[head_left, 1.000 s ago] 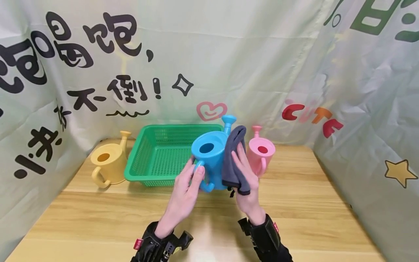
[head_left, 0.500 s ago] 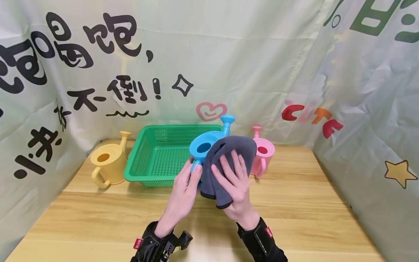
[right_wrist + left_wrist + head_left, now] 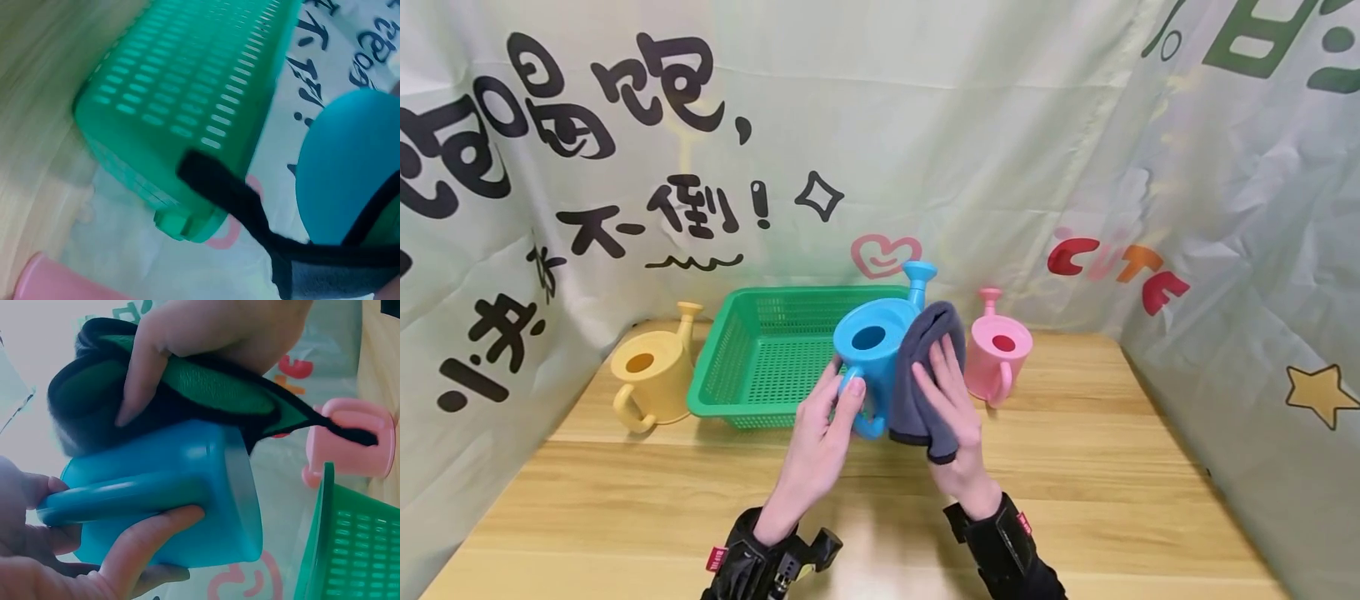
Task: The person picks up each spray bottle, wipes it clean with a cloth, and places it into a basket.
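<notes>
My left hand (image 3: 823,433) grips the handle of a blue watering can (image 3: 880,321), thumb on top, and holds it up over the table with its spout pointing away. A dark grey cleaning cloth (image 3: 917,392) with black edging lies against the can's right side. My right hand (image 3: 955,417) holds this cloth, its fingers spread over the outside. In the left wrist view, the right thumb (image 3: 140,381) presses on the cloth, whose folds show a green inner face (image 3: 215,390) and a black loop. The right wrist view catches the can's rounded blue underside (image 3: 344,162).
Behind the blue can stands a green plastic basket (image 3: 760,408) with slotted walls. A yellow watering can (image 3: 662,371) is to its left and a pink one (image 3: 1000,358) to the right. A printed white curtain (image 3: 985,150) encloses the wooden table (image 3: 700,508).
My right hand and the cloth swept left across the front of the blue can, then back to its right side. The left hand and can shifted only slightly left.
</notes>
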A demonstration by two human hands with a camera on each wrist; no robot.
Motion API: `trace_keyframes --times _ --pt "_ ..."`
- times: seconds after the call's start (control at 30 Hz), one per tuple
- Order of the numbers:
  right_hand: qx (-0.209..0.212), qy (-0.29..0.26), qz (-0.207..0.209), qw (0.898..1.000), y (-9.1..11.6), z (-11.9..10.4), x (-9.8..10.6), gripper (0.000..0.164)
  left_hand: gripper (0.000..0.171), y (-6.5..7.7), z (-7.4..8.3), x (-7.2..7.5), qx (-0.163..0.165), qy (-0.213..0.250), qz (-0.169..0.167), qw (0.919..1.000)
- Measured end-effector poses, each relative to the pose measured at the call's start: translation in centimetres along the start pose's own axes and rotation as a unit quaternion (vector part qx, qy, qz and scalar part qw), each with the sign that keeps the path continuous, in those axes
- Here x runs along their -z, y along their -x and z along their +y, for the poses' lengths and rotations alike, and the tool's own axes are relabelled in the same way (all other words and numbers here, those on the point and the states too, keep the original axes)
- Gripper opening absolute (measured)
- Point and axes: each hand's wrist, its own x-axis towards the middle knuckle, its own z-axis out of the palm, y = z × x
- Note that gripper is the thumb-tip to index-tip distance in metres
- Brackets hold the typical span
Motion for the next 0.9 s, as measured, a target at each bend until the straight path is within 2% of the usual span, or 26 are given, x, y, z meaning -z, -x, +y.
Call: trace_keyframes --times 0.2,0.3,0.37,0.5,0.67,0.77,0.9 --pt "-0.103 -0.069 0.01 0.992 -0.3 0.4 1.3 0.046 0.035 0.0 -0.1 0.0 0.012 0.002 -0.012 0.9998" --pt "-0.109 -0.062 0.014 0.992 -0.4 0.4 1.5 0.046 0.034 0.1 -0.1 0.0 0.023 0.01 -0.021 0.9995" --pt "-0.084 -0.045 0.017 0.995 -0.4 0.3 1.3 0.047 0.034 0.1 -0.1 -0.1 0.029 0.018 -0.023 0.9992" --pt "-0.001 0.018 0.013 1.0 -0.3 0.0 0.3 0.054 0.035 0.0 -0.2 -0.1 0.043 0.036 -0.014 0.9983" --pt "0.092 0.111 0.001 0.99 0.0 -0.5 -1.4 0.053 0.032 -0.1 -0.8 0.0 0.033 0.025 0.004 0.9991" --pt "0.101 0.122 -0.01 0.987 0.1 -0.7 -1.9 0.052 0.03 -0.2 -0.9 0.2 0.008 0.001 0.018 0.9998" --pt "0.066 0.09 -0.016 0.994 0.1 -0.9 -1.6 0.052 0.029 -0.1 -0.7 0.2 -0.002 -0.008 0.017 0.9998"
